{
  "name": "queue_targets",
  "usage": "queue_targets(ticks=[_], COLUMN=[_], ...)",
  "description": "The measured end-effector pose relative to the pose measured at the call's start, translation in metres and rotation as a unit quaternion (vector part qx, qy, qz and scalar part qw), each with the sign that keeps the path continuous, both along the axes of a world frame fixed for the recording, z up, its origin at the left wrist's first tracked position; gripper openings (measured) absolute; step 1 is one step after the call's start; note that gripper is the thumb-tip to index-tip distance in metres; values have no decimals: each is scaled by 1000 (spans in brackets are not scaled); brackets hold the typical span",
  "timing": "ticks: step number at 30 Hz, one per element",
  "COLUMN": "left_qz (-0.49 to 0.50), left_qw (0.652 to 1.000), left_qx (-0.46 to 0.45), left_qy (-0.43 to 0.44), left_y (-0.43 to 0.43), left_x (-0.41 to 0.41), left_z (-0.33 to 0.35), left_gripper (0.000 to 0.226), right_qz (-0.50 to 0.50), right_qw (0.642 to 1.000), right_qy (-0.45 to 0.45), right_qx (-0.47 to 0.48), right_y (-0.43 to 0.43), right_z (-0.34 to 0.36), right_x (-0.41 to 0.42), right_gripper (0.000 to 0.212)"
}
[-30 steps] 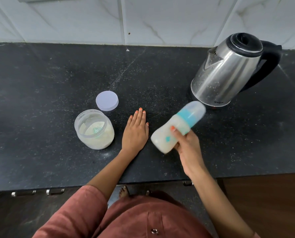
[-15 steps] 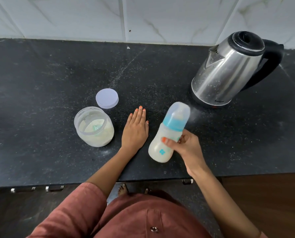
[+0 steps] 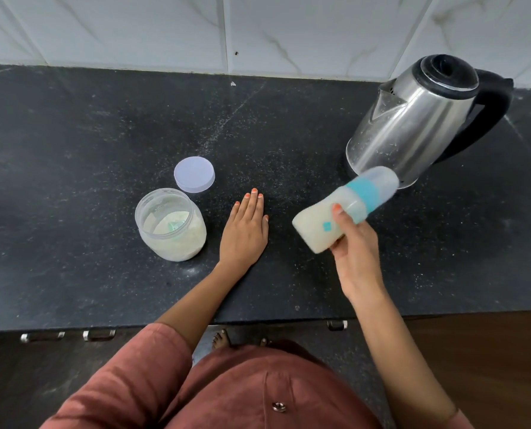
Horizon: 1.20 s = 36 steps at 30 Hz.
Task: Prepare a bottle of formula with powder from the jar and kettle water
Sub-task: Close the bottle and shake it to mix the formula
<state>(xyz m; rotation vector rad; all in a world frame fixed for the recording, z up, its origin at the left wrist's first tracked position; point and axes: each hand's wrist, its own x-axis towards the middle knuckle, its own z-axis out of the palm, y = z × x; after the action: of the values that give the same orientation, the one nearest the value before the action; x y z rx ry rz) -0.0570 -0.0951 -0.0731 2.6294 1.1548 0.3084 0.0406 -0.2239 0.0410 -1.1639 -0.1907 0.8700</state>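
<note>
My right hand [image 3: 355,252] grips a baby bottle [image 3: 341,210] full of milky white liquid, capped with a teal ring and clear cover. The bottle is tilted, its cap pointing up and right toward the steel kettle [image 3: 412,119], and it is blurred. My left hand [image 3: 245,230] lies flat, palm down, on the black counter [image 3: 72,150], fingers together, holding nothing. Left of it stands the open clear jar [image 3: 170,224] of white powder with a teal scoop inside. The jar's pale round lid [image 3: 194,174] lies flat just behind it.
The kettle has a black lid and handle and stands at the back right near the white tiled wall [image 3: 258,32]. The counter's front edge runs just below my forearms, with drawer handles [image 3: 69,335] under it.
The bottle swung from tilted right to nearly upright, then back to tilted right, in my right hand. My left hand, jar, lid and kettle stayed put.
</note>
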Motion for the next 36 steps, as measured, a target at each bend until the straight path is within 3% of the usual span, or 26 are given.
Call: queue_targets(ticks=[2,7,10,13,17,19,22,24,26,29,31,34,36], left_qz=[0,-1,-1,-3,-3,-1,1,1,-2,-3,-3,1,-1], left_qw=[1000,1000,1000,1000,1000,1000,1000,1000,1000,1000,1000,1000,1000], left_qx=[0,-5,2,2,0,-4,0,1,0,-5,-4,3,0], left_qy=[5,14,5,7,12,12,2,5,5,12,12,-2,1], left_y=[0,0,0,0,1,0,0,-1,0,1,1,0,-1], left_x=[0,1,0,0,1,1,1,0,1,1,1,0,0], left_z=[0,-1,-1,0,-1,-1,1,1,1,-1,-2,0,1], left_gripper=[49,50,49,49,52,49,49,49,49,50,50,53,49], right_qz=[-31,171,98,-11,142,175,76,11,38,181,201,68,-7], right_qw=[999,974,994,999,977,965,996,998,999,976,969,998,998], right_qy=[15,-123,-48,30,-152,-181,-35,27,7,-104,-122,-1,58], right_qx=[3,-87,-27,21,-51,-69,10,48,22,-65,-71,9,30], right_y=[4,-10,-4,5,-6,-11,-4,2,1,-9,-12,-2,5], right_z=[1,-1,2,1,-4,-7,-7,-9,-8,-8,-7,-5,-4], right_x=[-1,-14,-7,-4,-14,-12,-3,1,-4,-13,-11,-4,-4], right_gripper=[23,36,40,23,34,39,60,56,43,39,38,41,20])
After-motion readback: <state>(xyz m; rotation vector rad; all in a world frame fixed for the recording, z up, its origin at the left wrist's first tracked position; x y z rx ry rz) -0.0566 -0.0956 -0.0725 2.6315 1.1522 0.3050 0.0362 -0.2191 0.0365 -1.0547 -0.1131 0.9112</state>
